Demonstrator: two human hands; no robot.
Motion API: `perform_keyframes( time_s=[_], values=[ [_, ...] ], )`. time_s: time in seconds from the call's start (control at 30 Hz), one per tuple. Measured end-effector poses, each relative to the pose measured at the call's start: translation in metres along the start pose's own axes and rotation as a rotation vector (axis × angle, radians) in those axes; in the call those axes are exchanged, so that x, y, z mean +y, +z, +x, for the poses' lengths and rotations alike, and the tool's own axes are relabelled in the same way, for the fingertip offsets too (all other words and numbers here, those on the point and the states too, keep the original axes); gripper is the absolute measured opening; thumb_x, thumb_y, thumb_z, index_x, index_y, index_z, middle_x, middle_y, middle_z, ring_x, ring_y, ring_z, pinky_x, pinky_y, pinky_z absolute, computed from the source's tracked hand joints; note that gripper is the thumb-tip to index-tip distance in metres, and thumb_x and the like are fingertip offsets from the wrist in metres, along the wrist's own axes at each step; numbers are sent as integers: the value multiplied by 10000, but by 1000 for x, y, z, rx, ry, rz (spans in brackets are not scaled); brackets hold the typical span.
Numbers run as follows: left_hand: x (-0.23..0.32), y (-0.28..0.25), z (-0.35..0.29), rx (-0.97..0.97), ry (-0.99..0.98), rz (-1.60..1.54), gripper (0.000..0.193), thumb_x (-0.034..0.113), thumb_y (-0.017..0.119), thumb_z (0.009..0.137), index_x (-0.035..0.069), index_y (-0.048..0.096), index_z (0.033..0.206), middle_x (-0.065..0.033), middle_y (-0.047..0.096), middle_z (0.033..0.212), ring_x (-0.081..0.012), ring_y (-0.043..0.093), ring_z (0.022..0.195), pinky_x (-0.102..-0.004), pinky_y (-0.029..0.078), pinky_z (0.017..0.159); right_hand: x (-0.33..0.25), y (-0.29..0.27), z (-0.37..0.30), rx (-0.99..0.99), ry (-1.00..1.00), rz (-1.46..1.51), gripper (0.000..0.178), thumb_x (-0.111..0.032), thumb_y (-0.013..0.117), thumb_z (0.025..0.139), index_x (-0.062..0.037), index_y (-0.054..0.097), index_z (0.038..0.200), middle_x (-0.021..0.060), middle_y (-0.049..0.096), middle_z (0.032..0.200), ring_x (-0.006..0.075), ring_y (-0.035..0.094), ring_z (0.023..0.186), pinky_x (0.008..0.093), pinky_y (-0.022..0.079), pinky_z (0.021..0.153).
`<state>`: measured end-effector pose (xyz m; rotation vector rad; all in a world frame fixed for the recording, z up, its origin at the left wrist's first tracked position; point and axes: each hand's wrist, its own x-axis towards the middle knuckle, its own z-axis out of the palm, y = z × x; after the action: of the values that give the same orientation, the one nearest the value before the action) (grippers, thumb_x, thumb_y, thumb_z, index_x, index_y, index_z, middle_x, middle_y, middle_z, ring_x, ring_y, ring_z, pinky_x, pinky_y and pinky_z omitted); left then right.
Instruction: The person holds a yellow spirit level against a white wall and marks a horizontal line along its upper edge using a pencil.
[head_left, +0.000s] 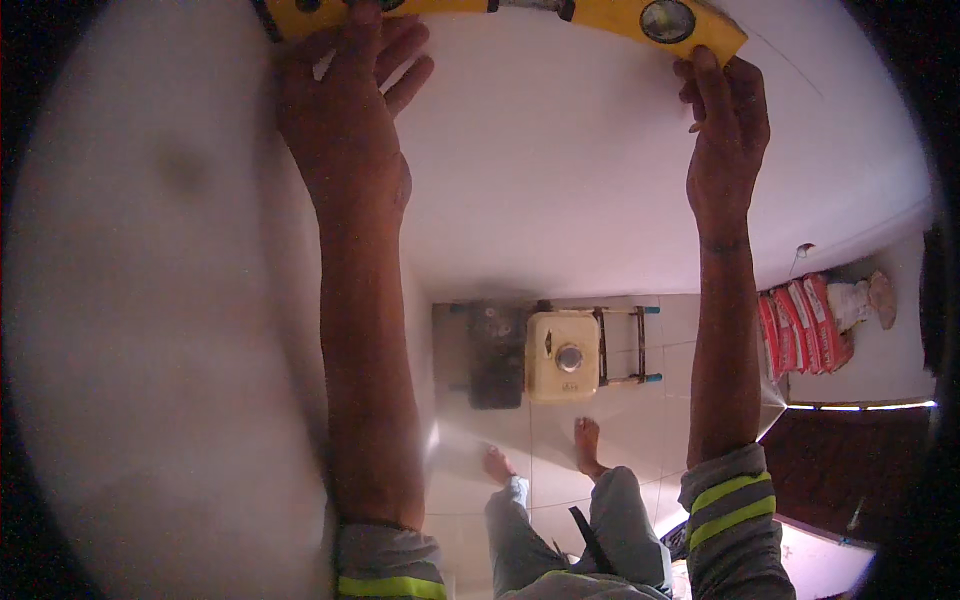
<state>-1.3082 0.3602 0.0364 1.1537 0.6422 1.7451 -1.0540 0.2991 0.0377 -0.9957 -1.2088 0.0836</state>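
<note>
A yellow spirit level [455, 6] lies across the white wall at the top of the head view, its upper edge cut off by the frame. At its right end, a round vial [668, 20] shows. My right hand [728, 125] pinches the lower edge of that end between thumb and fingers. Near the other end, my left hand [350, 95] grips the level with its upper fingers, while the remaining fingers stick out below it. Both arms reach up, apart from each other.
Below, on the tiled floor [480, 450], stands a machine with a cream tank [562, 372], a dark block [496, 360] and a tubular frame [625, 345]. Red sacks [805, 325] lie at the right. A side wall [170, 330] runs close along my left arm.
</note>
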Motion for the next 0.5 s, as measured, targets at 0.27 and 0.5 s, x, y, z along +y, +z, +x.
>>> perform_keyframes(
  time_s=[0.27,0.5],
  values=[
    [-7,-2,5,-2,-2,34,334,246,573,980,-35,565,1161,-177,677,1056,-292,693,979,-436,609,836,-1,0,2,-15,1,-39,185,-229,639,963,-51,593,978,24,672,864,76,533,744,243,412,684],
    [4,2,4,9,-33,19,444,326,641,933,-25,554,1190,-175,674,1091,-293,686,1007,-422,604,828,-1,0,2,-24,-7,-85,223,-302,635,968,-83,594,961,-5,678,879,50,509,740,225,364,642]
  ],
)
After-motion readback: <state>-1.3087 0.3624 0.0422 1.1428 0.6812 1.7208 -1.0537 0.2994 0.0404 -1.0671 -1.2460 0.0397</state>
